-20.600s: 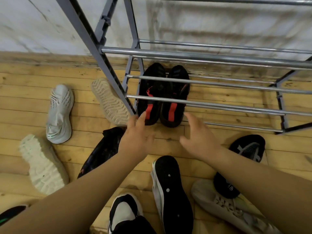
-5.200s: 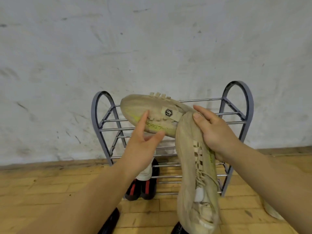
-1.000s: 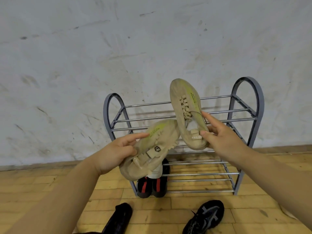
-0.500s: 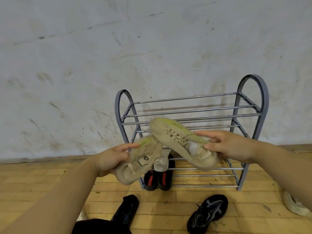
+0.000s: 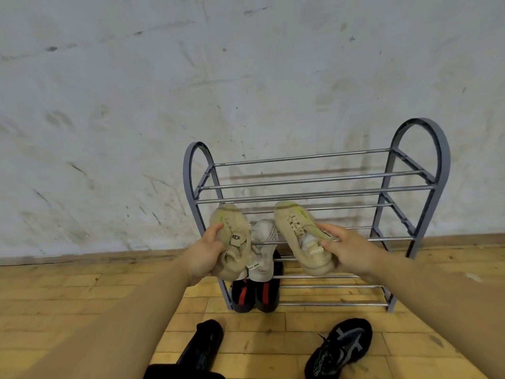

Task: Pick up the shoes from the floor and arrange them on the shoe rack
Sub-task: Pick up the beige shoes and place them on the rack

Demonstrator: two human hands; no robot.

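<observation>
Head view: two beige sneakers [image 5: 235, 242] held before the shoe rack [image 5: 420, 170].
Left hand [image 5: 203, 254] gripped one scuffed, yellow-tinged lace-up at its heel, right hand [image 5: 349, 248] the other sneaker [image 5: 303, 236], fingers [image 5: 329, 228] curled round each; both pointed toes-up, level with the rack's middle bars.

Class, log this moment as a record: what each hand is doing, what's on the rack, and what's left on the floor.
Left hand: grips one beige shoe
Right hand: grips the other beige shoe
Rack: white shoe on a middle tier; black-red pair at bottom left
Floor: black shoe, black-grey shoe
</observation>
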